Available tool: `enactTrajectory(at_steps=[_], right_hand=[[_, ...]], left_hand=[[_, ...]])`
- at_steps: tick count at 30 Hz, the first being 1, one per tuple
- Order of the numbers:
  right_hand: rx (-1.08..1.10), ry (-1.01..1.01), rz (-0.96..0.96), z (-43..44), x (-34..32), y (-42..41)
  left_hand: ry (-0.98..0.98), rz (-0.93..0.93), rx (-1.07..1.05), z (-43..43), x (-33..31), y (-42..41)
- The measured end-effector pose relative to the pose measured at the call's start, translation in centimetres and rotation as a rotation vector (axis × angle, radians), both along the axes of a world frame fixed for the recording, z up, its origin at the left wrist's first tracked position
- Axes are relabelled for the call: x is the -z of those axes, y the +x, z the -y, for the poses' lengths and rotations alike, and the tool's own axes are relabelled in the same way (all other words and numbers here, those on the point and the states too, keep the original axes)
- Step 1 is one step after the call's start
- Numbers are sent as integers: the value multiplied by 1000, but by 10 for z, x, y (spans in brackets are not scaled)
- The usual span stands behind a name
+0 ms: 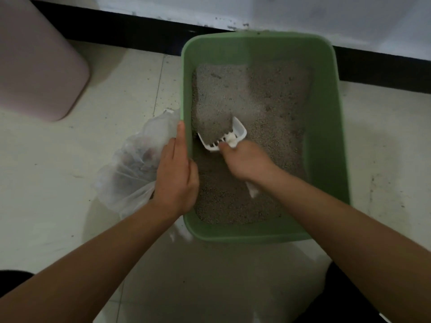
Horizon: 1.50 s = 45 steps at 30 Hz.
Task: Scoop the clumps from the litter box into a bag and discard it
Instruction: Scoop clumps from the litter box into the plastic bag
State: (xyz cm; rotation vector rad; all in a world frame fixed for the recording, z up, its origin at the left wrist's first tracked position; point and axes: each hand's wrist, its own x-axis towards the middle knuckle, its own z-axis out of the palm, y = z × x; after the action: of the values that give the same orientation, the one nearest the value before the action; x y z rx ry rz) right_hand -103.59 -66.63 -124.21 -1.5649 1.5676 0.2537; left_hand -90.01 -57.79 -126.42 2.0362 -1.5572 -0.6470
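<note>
A green litter box (326, 127) full of grey litter (268, 99) stands on the tiled floor. My right hand (245, 162) grips the handle of a white slotted scoop (238, 132), whose head is loaded with grey litter and sits low in the box's left half. The handle's end pokes out below my wrist. My left hand (175, 173) rests along the box's left rim, fingers straight on the outside and thumb over the edge. Just left of it lies a clear plastic bag (130, 173) with dark clumps inside.
A pink bin (35, 66) stands at the upper left. A black skirting board (116, 31) and white wall run behind the box. Litter grains speckle the floor tiles (81, 148) left of the box. My knees show at the bottom corners.
</note>
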Motion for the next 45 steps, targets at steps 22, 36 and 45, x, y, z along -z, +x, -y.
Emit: enactTrajectory(at_steps=[22, 36, 45], right_hand=[[-354, -517, -118, 85, 26, -14], [-273, -378, 86, 97, 35, -37], [-127, -365, 291, 78, 21, -50]], left_hand=[[-3, -25, 12, 1, -2, -1], [11, -39, 5, 0, -3, 1], [13, -5, 6, 1, -2, 2]])
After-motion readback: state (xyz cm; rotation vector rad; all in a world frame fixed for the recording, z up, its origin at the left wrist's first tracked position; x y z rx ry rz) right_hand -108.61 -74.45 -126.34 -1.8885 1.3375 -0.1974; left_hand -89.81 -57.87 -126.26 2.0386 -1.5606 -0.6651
